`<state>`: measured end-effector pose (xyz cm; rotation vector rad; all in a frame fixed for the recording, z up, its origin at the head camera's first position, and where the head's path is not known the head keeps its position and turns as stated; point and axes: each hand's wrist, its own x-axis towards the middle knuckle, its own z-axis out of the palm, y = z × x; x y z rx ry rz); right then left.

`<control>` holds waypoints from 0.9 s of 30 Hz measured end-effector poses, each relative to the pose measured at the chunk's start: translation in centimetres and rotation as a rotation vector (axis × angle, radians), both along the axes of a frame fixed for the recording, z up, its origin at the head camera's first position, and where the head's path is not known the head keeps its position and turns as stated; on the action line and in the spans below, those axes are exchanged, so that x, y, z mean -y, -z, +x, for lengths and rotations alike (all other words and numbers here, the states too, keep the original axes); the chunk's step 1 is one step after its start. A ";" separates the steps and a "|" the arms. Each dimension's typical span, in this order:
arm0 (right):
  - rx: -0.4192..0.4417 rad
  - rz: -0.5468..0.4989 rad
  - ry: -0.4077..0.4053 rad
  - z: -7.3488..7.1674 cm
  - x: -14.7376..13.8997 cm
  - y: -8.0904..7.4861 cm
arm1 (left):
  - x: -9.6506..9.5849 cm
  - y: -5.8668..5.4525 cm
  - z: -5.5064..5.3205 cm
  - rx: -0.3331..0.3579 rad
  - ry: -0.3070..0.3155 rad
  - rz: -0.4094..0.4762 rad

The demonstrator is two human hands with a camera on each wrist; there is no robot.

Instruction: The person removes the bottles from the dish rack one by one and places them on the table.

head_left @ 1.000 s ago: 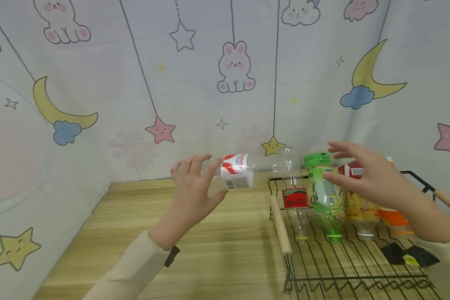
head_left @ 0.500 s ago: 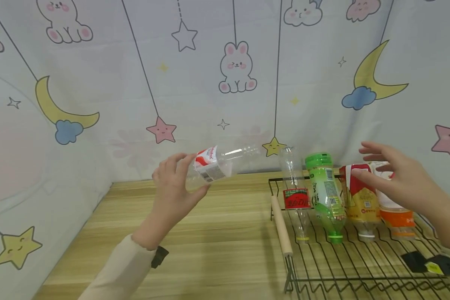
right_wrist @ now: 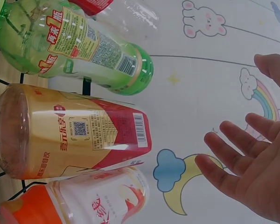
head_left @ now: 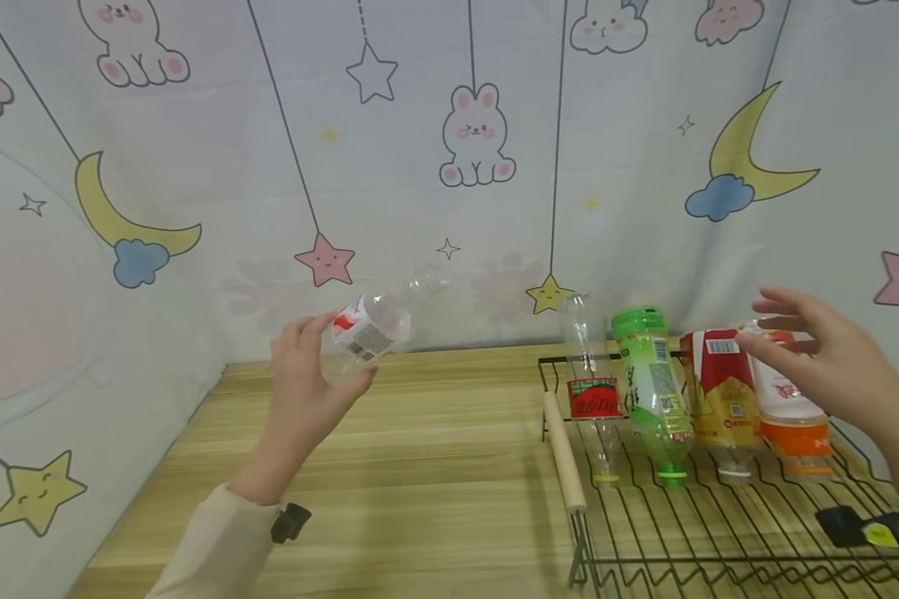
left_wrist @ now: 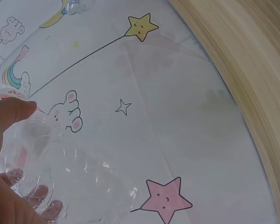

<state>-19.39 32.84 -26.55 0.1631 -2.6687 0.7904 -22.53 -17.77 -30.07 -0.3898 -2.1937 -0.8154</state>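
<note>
A clear plastic bottle (head_left: 370,333) with a red and white label is gripped by my left hand (head_left: 303,374) above the table, its neck tilted up to the right. In the left wrist view, fingertips show through the clear plastic (left_wrist: 88,172). My right hand (head_left: 831,366), fingers apart and holding nothing, hovers beside the upside-down bottles on the rack. These are a clear bottle with a red label (head_left: 595,398), a green bottle (head_left: 650,374), a red and yellow labelled bottle (head_left: 722,383) and a white and orange bottle (head_left: 794,428).
A black wire rack (head_left: 667,556) with wooden handles (head_left: 565,453) stands on the right of the wood-grain table (head_left: 419,499). Behind it hangs a patterned curtain (head_left: 389,183) with stars, moons and rabbits.
My left hand has moved left with the clear bottle, away from the rack, and the bottle's neck has tipped upward. My right hand has moved right, away from the green bottle.
</note>
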 end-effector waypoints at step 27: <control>0.088 -0.046 0.173 -1.7 -4.7 3.0 | 5.7 1.9 0.0 0.235 -0.221 0.292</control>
